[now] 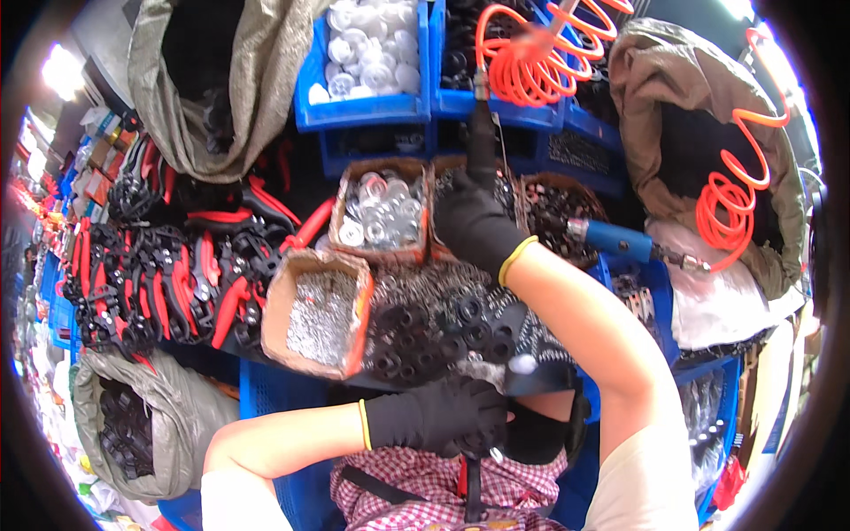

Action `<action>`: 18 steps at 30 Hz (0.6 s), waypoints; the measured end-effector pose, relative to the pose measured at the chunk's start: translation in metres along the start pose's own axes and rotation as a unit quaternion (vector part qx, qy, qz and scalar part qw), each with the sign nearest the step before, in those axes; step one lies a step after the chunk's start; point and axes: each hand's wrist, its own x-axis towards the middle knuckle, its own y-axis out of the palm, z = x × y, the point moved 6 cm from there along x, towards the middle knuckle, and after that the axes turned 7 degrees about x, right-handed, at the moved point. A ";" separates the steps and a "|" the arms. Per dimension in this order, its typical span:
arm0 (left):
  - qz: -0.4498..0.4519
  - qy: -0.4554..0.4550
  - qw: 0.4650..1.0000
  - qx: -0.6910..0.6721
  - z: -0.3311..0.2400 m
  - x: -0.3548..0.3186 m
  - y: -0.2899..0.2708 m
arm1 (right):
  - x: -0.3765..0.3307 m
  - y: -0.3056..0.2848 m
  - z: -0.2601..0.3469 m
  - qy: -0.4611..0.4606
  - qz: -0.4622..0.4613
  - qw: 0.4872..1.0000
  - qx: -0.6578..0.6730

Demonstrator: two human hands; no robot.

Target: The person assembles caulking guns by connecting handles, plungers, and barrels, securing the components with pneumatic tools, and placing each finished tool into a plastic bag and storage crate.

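My left hand [438,416], in a black glove with a yellow cuff, is closed low over my lap. From under its fingers hang the red and black handles [473,488] of a hand tool; its head is hidden by the glove. My right hand [478,217], gloved the same way, reaches forward over the small boxes. Its fingers are wrapped round a black air tool [482,133], which stands upright with a metal fitting on an orange coiled hose [522,78]. The tool's lower end is hidden by the hand.
Red-and-black hand tools [164,283] lie heaped at left. Cardboard boxes hold clear washers [382,208] and small metal parts [320,314]. Springs and black rings [403,336] lie between. A blue air tool [615,241] rests at right. Blue bins [363,113] and cloth sacks [164,425] stand around.
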 end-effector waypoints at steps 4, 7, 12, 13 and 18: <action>-0.128 -0.111 0.986 0.000 0.070 -0.006 -0.115 | 0.001 0.045 0.005 -0.052 0.058 0.995 0.067; -0.350 -0.275 0.858 0.255 0.167 -0.020 -0.239 | 0.002 0.032 0.008 -0.117 0.043 0.986 0.112; -0.147 -0.587 0.748 0.273 0.281 -0.025 -0.335 | -0.012 -0.013 0.000 -0.126 -0.051 0.990 0.034; -0.168 -0.591 0.743 0.266 0.288 -0.026 -0.340 | -0.024 -0.033 -0.005 -0.089 -0.062 0.987 0.123; -0.258 -0.575 0.726 0.275 0.283 -0.051 -0.339 | -0.149 -0.115 0.030 -0.078 0.022 0.715 0.694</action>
